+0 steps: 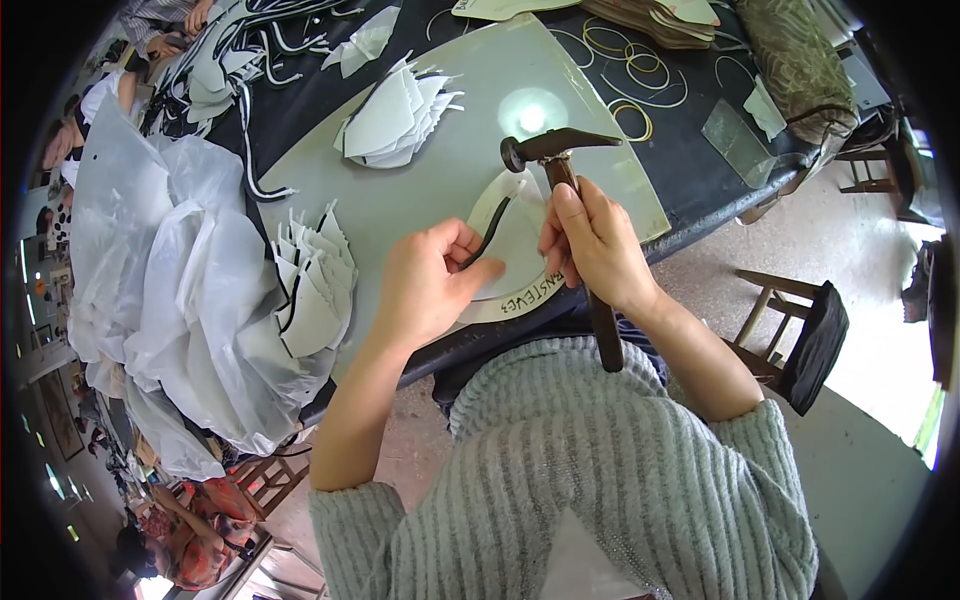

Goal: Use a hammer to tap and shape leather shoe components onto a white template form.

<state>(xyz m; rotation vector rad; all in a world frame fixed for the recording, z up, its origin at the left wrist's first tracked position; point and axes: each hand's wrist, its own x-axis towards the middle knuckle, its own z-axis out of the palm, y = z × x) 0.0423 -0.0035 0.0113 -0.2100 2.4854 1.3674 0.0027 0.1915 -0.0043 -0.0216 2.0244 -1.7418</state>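
My right hand [603,243] is wrapped round the wooden handle of a hammer [607,338]. The hammer's dark metal head is raised above the board, past my fingers. Between the thumb and fingers of my left hand [435,280] is a thin black strip [494,224], which lies along the edge of a white cut piece [520,235]. That piece rests on a cream, curved template [483,311] with lettering on its near rim. Part of the piece and the strip's near end are hidden by my hands.
A pale grey board [450,110] covers much of the dark table [700,215]. White cut pieces lie in a far stack [395,115] and a left stack [318,285]. Clear plastic sheeting [190,300] heaps up at left, coiled cords [630,70] beyond the board. A stool [785,340] stands at right.
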